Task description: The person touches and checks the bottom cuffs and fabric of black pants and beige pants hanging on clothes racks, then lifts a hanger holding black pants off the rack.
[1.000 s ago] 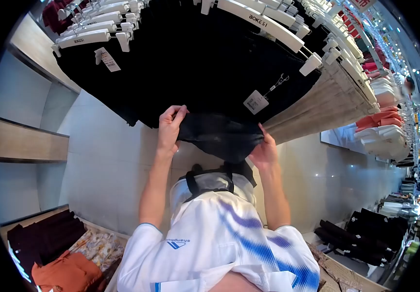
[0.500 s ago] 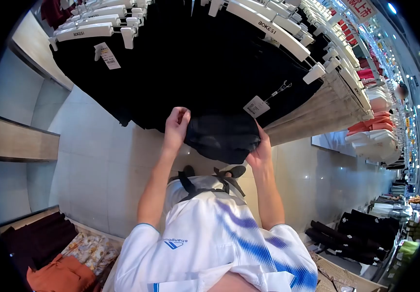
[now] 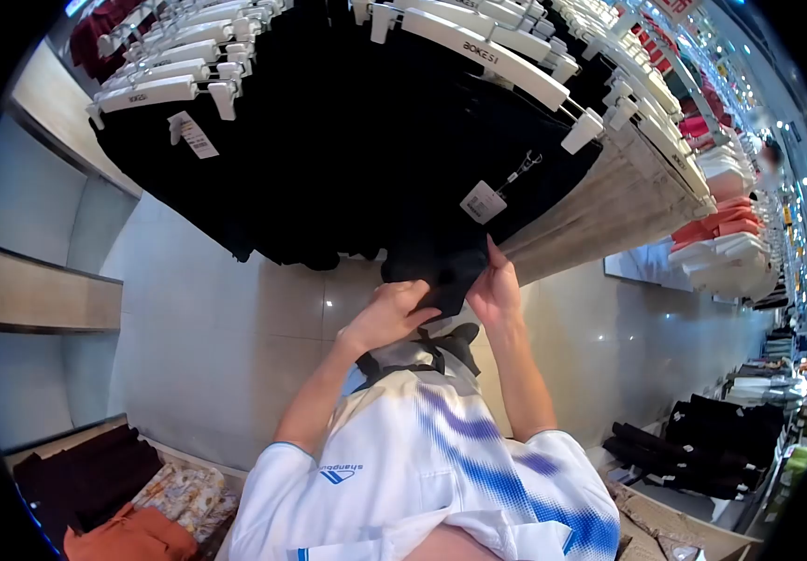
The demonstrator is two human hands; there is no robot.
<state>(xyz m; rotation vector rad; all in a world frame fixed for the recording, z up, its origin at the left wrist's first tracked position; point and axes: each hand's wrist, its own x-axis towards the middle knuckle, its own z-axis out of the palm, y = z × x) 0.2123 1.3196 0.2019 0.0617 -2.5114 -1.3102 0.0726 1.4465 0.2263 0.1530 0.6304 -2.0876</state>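
Observation:
Black trousers [image 3: 450, 257] hang by clips from a white hanger [image 3: 487, 58] marked BOKESI, with a white price tag [image 3: 483, 201] near their right side. My left hand [image 3: 392, 311] grips the lower end of the black cloth, fingers folded over its left edge. On the opposite edge, my right hand [image 3: 495, 290] pinches the cloth with the thumb pointing up. Between the two hands the hem is drawn together and hangs over my feet. Dark folds hide some of the fingertips.
More black garments [image 3: 207, 187] on white hangers hang at left, and beige trousers [image 3: 590, 206] at right. Wooden shelving [image 3: 43, 280] stands on the left. Folded clothes [image 3: 132, 533] lie at lower left, dark ones [image 3: 716, 439] at lower right.
My left hand has moved down and to the right along the cloth, closer to my right hand. The spread hem is now narrower and gathered. My right hand has barely shifted.

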